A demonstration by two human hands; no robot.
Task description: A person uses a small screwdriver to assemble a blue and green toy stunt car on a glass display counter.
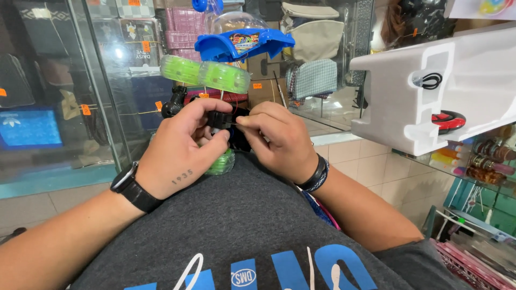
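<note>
While both hands meet at the middle of the view, the parts stand as follows.

Toy car: a toy car (226, 80) with a blue body shell and translucent green wheels is held upside-down or steeply tilted above the person's grey shirt (242, 231); exact orientation cannot be told.
Upper wheels: two green wheels (207, 72) sit side by side, just above the hands.
Lower wheel: one green wheel (221, 162) shows below the left palm, touching the shirt.
Left hand: the left hand (183, 145) is curled around the black underside of the toy, thumb and fingers closed on it; a black watch sits on its wrist.
Right hand: the right hand (279, 139) pinches a thin wire or pin (232, 124) between thumb and forefinger, at the black chassis; a dark bracelet sits on its wrist.
Foam block: a white foam packing block (430, 91) stands to the right, well apart from the hands.
Display case: a glass display case (80, 80) with bags and boxes stands behind.
</note>
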